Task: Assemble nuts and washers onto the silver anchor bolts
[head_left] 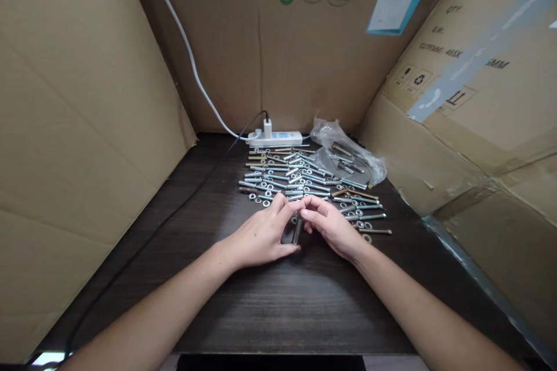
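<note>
I see one bolt (297, 231) held near-upright above the dark table (270, 301), center. My left hand (263, 237) and right hand (333, 226) both pinch it w/ fingertips. Just behind: loose bolts and washers (304, 182); farther back, a plastic bag (348, 153), power strip (275, 138), cardboard walls (78, 127).

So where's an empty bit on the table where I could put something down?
The dark table is bare left of the left hand, out to the cardboard wall, crossed only by a thin black cable. It is also bare in front between the forearms. Beyond both hands the bolts and washers, plastic bag and power strip crowd it.
</note>
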Motion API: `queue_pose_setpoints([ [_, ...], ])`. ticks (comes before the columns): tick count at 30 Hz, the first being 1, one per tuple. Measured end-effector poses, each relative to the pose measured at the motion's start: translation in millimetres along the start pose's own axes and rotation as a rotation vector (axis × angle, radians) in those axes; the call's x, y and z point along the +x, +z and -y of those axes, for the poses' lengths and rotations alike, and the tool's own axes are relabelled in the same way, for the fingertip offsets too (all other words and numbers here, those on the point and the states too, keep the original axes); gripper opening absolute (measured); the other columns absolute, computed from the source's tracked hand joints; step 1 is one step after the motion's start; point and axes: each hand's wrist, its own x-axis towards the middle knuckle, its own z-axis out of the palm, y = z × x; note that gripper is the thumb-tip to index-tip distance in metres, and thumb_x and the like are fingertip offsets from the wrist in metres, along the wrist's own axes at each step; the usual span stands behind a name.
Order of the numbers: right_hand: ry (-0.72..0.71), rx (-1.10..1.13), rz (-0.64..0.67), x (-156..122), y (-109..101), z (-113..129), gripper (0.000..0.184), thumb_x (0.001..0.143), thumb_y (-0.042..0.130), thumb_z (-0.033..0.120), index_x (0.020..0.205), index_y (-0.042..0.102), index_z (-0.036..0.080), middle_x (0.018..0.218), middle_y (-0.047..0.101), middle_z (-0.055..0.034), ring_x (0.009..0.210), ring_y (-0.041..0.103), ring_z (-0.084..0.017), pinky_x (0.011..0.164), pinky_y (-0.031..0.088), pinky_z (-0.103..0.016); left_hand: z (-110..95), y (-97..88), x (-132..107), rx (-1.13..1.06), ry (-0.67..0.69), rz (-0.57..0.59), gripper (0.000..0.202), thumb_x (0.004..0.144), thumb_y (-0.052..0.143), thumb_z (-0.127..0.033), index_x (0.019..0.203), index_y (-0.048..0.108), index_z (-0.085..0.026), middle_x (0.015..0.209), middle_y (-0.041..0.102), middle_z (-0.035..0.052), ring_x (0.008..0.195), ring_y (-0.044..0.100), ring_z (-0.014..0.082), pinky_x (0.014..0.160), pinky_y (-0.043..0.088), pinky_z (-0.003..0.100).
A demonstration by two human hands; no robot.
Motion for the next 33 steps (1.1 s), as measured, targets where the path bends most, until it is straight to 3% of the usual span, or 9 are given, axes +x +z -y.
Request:
queue_pose_setpoints([
  [8, 0.013, 0.125, 0.032, -0.3, 2.5, 4.8, 0.015, 0.081, 0.055, 0.027, 0.087, 0.065, 0.018, 0.083, 0.054, -0.0031, 0.072, 0.047, -0.014, 0.057, 0.036, -0.024, -1.5, -2.7, -0.3, -0.026, 0.004, -0.001, 0.079, 0.071, 0.071, -0.028, 0.135, 0.026, -0.034, 0.107, 0.039, 0.0031, 0.084, 0.057, 0.0186, 0.078, 0.052, 0.039],
  [19, 0.006, -0.028, 0.018, 1.6, -0.4, -1.1, 0.017, 0.080, 0.062, 0.034, 0.086, 0.058, 0.018, 0.079, 0.052, 0.0003, 0.062, 0.043, -0.010, 0.058, 0.037, -0.024, 0.0, 0.5, -0.6, 0.026, 0.008, 0.005, 0.080, 0.072, 0.071, -0.030, 0.135, 0.023, -0.033, 0.108, 0.039, 0.0036, 0.082, 0.057, 0.0186, 0.075, 0.052, 0.038],
  [26, 0.015, 0.128, 0.027, 0.9, 1.5, 3.3, 0.015, 0.081, 0.054, 0.028, 0.089, 0.063, 0.019, 0.089, 0.054, -0.0034, 0.073, 0.046, -0.014, 0.057, 0.037, -0.024, -2.3, -1.8, -0.5, 0.013, 0.001, 0.009, 0.076, 0.071, 0.070, -0.031, 0.134, 0.027, -0.031, 0.105, 0.040, 0.0035, 0.079, 0.056, 0.0181, 0.072, 0.052, 0.037],
  [33, 0.039, 0.087, 0.021, 1.3, -0.4, 3.0, 0.013, 0.078, 0.060, 0.027, 0.086, 0.064, 0.018, 0.080, 0.054, -0.0020, 0.067, 0.045, -0.012, 0.059, 0.036, -0.025, -0.9, -1.2, -0.7, -0.022, 0.016, -0.026, 0.074, 0.071, 0.071, -0.029, 0.132, 0.029, -0.033, 0.106, 0.039, 0.0027, 0.079, 0.056, 0.0170, 0.073, 0.052, 0.037],
])
